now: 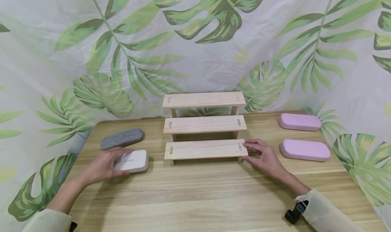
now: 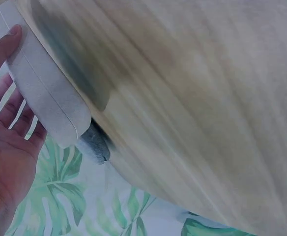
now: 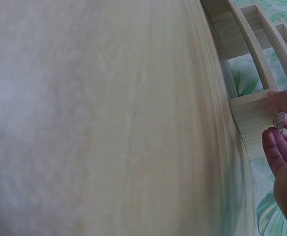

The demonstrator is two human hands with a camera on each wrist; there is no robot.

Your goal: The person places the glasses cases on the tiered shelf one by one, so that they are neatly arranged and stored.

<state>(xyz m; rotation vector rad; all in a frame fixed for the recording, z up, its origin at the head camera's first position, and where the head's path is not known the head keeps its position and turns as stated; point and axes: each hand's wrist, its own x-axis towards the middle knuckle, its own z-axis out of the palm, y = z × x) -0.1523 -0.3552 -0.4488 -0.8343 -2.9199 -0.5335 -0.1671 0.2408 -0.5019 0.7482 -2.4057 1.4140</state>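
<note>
The tabletop [image 1: 198,198] has its rear edge just behind the wooden three-tier rack [image 1: 206,149], near the leaf-print cloth [image 1: 210,69]. A wide stretch of wood grain runs in front of the rack, and a narrower strip parts the rack from the white hard case [image 1: 135,160] on the left. The grey felt case [image 1: 122,138] lies just behind the white one, near the table's left edge. To the right, the rear pink case [image 1: 299,122] and front pink case [image 1: 305,150] lie one behind the other, with a gap between them, near the right edge.

The left hand [image 1: 107,162] grips the white case across its width, thumb on the near side and fingers on the far side; whether the case touches the table I cannot tell. The right hand [image 1: 264,157] pinches the right end of the rack's lowest shelf between thumb and fingers.

The white case has rounded corners, small dark lettering partly covered by the hand, and a thin seam along its side. The rack is pale wood, its three shelves stepping up toward the back, with a darker joint mark at each shelf end.
</note>
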